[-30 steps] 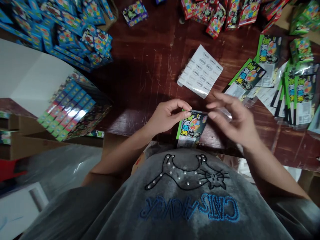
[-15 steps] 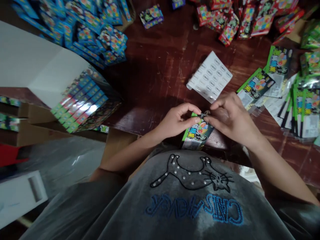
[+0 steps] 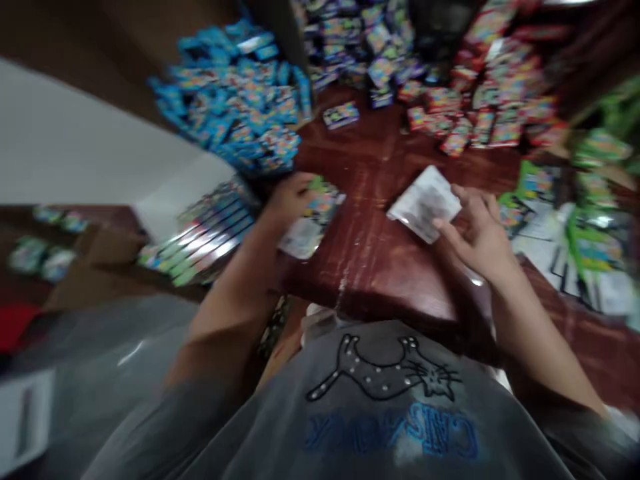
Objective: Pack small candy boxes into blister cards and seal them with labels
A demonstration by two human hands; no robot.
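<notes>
Packet over table, right of left hand's grasping fingers; left nearer. Long axis slants toward wearer. Right hand spread at sheet; whether pinching, I can't tell.

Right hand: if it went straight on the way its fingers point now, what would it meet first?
Most likely the white sheet. The right hand points at its right-hand edge and is right at it, though blur and depth leave unclear whether they touch.
</notes>
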